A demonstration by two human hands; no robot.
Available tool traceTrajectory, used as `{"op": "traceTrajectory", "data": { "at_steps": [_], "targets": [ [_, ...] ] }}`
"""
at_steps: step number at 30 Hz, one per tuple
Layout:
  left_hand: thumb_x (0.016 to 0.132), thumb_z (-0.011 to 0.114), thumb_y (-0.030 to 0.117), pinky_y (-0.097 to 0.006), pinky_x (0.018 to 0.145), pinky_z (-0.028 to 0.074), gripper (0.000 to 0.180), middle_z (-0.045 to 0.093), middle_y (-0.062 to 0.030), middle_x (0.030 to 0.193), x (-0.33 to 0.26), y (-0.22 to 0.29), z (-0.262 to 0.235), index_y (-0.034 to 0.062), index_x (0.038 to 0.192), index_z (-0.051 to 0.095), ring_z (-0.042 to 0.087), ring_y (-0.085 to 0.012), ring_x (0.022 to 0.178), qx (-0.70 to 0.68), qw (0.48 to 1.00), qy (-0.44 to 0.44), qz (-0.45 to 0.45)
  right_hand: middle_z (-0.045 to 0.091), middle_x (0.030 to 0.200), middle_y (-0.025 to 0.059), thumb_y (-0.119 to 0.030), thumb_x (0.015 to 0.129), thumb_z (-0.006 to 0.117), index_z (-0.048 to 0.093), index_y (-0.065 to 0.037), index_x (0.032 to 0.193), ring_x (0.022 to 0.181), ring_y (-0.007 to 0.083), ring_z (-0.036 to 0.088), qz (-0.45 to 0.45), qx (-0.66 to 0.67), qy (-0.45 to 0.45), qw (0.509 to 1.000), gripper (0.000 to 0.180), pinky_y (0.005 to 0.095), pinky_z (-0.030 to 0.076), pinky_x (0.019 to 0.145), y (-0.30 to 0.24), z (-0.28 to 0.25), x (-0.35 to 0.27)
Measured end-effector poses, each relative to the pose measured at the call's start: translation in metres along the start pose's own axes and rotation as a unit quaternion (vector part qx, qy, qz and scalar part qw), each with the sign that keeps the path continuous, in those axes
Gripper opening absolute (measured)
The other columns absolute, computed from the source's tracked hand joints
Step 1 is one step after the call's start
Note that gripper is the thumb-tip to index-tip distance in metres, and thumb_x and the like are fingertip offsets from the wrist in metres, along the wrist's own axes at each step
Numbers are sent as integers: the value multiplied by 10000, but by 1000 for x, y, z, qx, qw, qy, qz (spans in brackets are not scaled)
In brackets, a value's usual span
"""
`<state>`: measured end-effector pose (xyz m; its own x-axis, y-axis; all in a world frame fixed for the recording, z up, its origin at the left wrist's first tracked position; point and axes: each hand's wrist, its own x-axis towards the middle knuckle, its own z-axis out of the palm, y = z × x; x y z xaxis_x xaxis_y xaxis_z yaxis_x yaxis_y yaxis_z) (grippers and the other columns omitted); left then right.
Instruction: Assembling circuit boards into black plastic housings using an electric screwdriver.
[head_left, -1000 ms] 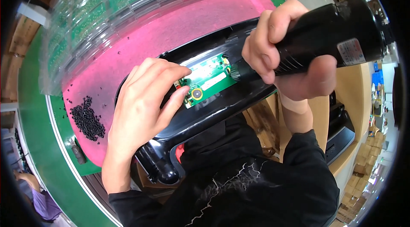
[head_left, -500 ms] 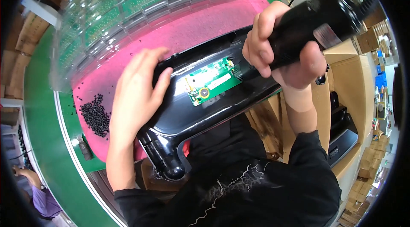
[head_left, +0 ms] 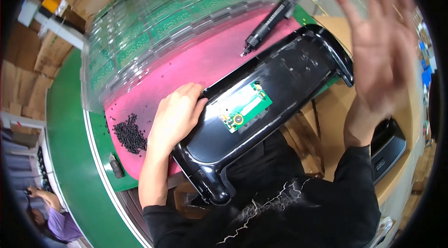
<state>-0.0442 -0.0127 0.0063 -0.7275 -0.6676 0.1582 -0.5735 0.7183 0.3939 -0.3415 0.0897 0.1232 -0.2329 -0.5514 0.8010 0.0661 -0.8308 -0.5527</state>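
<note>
Released, screwdriver [head_left: 269, 17] now hangs above pink mat [head_left: 196, 68] beside green conveyor [head_left: 70, 164].

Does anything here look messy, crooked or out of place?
Not much. The small black screws lie in a loose heap straight on the pink mat, not in a dish. The black plastic housing juts past the mat's edge toward the person. The green circuit board sits squarely in its recess.

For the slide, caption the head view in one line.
Left hand steadies a black plastic housing bearing a green circuit board; right hand raised open, electric screwdriver hanging above pink mat.
</note>
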Motion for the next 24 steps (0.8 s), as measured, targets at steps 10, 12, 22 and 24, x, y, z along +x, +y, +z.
{"op": "traceTrajectory", "data": {
  "at_steps": [10,12,22,24],
  "targets": [
    [887,633,148,-511,725,480,171,608,-249,898,5,6,-1,-13,918,585,597,-474,868,9,999,-24,-39,327,1477,144,-354,908,579,357,-109,1417,1353,350,314,-140,-97,-39,985,608,634,286,1071,-57,-61,43],
    [863,661,173,-513,700,483,200,608,-257,893,-1,17,-6,-8,878,579,601,-471,841,20,993,-73,-95,340,1448,142,-341,896,579,368,-107,1388,1325,348,326,-225,-105,-68,966,584,622,295,1051,-77,-62,77],
    [877,676,201,-499,758,521,232,664,-222,936,-21,-12,-7,17,1014,642,646,-431,888,42,996,-65,-50,405,1304,129,-278,839,579,424,-98,1241,1185,333,386,-320,-181,-206,907,467,561,342,946,-114,-50,122],
    [881,675,192,-504,733,510,213,645,-236,863,-14,-9,-6,7,979,636,634,-443,850,23,998,-39,-34,419,1275,127,-265,828,579,435,-97,1212,1157,331,397,-284,-190,-203,918,443,549,352,925,-108,-50,116]
  ]
}}
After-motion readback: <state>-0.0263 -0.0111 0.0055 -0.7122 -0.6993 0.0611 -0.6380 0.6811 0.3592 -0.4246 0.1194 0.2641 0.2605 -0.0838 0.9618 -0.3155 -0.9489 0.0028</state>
